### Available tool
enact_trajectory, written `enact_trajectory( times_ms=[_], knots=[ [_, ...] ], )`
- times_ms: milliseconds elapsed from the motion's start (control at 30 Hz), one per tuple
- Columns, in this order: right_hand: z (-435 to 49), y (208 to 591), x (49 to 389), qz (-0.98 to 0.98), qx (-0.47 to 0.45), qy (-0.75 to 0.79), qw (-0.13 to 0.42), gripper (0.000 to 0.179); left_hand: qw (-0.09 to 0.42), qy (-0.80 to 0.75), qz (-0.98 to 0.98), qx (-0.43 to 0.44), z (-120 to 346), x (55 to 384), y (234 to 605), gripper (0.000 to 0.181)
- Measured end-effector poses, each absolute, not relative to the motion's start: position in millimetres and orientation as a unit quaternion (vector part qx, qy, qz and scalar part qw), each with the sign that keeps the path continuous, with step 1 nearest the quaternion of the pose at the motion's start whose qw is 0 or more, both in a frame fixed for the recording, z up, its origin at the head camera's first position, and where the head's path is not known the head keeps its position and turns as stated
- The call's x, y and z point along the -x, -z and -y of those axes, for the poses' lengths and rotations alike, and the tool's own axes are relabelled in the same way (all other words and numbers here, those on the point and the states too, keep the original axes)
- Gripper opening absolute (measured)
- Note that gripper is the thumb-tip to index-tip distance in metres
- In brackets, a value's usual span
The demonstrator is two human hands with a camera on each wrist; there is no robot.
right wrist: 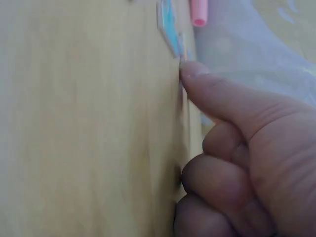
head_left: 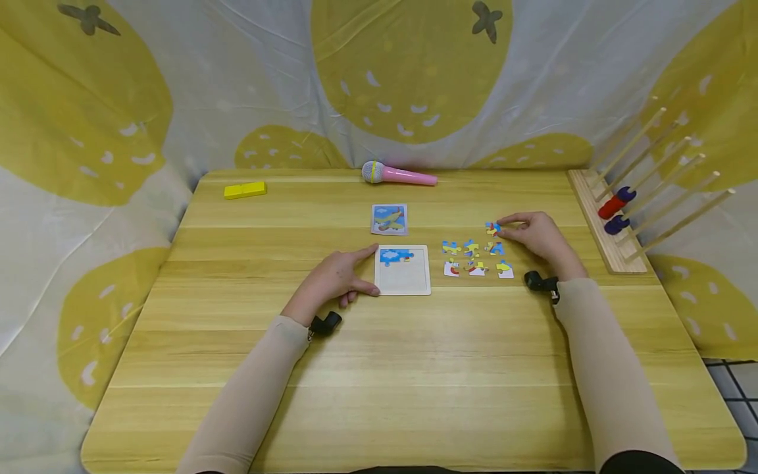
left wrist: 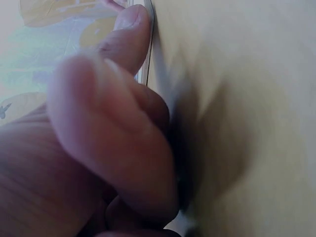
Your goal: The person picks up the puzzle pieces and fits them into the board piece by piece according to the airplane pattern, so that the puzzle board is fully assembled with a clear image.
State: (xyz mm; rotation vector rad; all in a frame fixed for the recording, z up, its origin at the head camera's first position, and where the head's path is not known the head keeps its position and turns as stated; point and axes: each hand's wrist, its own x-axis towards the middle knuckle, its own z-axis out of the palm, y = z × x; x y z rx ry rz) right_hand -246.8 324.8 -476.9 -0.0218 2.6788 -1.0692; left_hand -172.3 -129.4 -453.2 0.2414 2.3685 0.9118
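Observation:
A square white puzzle tray (head_left: 405,276) lies on the table with joined blue, cloud-patterned pieces (head_left: 395,255) along its top left. At the tray's left side, my left hand (head_left: 334,276) rests with index finger and thumb spread, touching near its two left corners. My right hand (head_left: 535,237) pinches a blue, red and yellow jigsaw piece (head_left: 492,228) between thumb and index finger. The right wrist view shows the thumb (right wrist: 212,89) low over the table, the other fingers curled. Below that piece lie several loose jigsaw pieces (head_left: 471,248) in rows, right of the tray.
Behind the tray lies a picture card (head_left: 389,220) showing a yellow plane. A pink toy microphone (head_left: 408,176) is at the back edge, a yellow block (head_left: 245,190) at the back left. At right stands a wooden peg rack (head_left: 610,230) with red and blue beads.

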Motion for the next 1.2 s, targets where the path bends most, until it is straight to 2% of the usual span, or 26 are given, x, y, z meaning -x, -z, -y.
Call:
enact_trajectory(
  times_ms=[233,467,667,867,1033,1200],
  knots=[
    [-325,480,242,-0.922,0.041,0.374,0.092,0.048,0.291,-0.346,-0.887,-0.088,129,174,456,0.104],
    [-316,468,231,-0.906,0.033,0.412,0.098,0.047,0.290,-0.344,-0.889,-0.092,129,174,456,0.104],
    [-265,451,216,-0.891,0.062,0.436,0.107,0.040,0.289,-0.337,-0.892,-0.089,128,173,455,0.105],
    [-209,454,209,-0.905,0.121,0.392,0.117,0.034,0.290,-0.348,-0.887,-0.086,125,172,454,0.106],
    [-186,463,207,-0.896,0.133,0.399,0.144,0.029,0.294,-0.357,-0.882,-0.087,125,173,454,0.106],
    [-176,470,206,-0.896,0.137,0.398,0.144,0.027,0.298,-0.360,-0.880,-0.087,125,174,454,0.106]
  ],
)
